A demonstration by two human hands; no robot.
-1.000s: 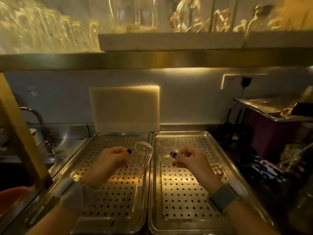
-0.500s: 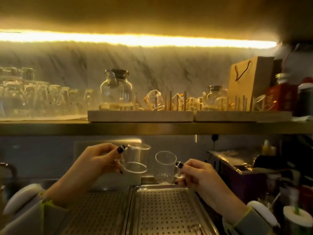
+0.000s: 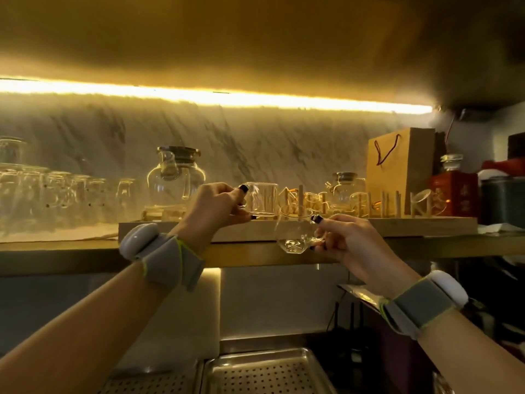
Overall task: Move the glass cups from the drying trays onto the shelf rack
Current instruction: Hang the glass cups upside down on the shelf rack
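The fingers [image 3: 241, 191] of the left hand [image 3: 211, 207] were pinched on the handle side of a straight-walled glass cup [image 3: 262, 199], thumb on top near the rim, other fingertips curled under its base. That cup was held upright just above the front edge of the wooden peg rack [image 3: 426, 224], at the rack's left-centre; whether its base touched the rack could not be told. Further left, the shelf [image 3: 71, 250] carried a row of upturned glasses [image 3: 56, 191] and a lidded glass jug [image 3: 176, 177] standing behind the left hand.

The right hand [image 3: 349, 240] pinched the handle of a rounded glass cup [image 3: 294, 233] between thumb and forefinger. This cup hung lower, in front of the rack's front face and the shelf edge, just beside and below the first cup, not resting on anything.

On the rack, upright pegs [image 3: 300, 199] stood directly behind both cups, with more glassware tilted among them. Bare rack edge showed to the right of the right hand. A paper bag [image 3: 400, 169] stood at the rack's right end.

Below, the far rim of a perforated drying tray [image 3: 264, 371] lay on the surface, well apart from both cups.
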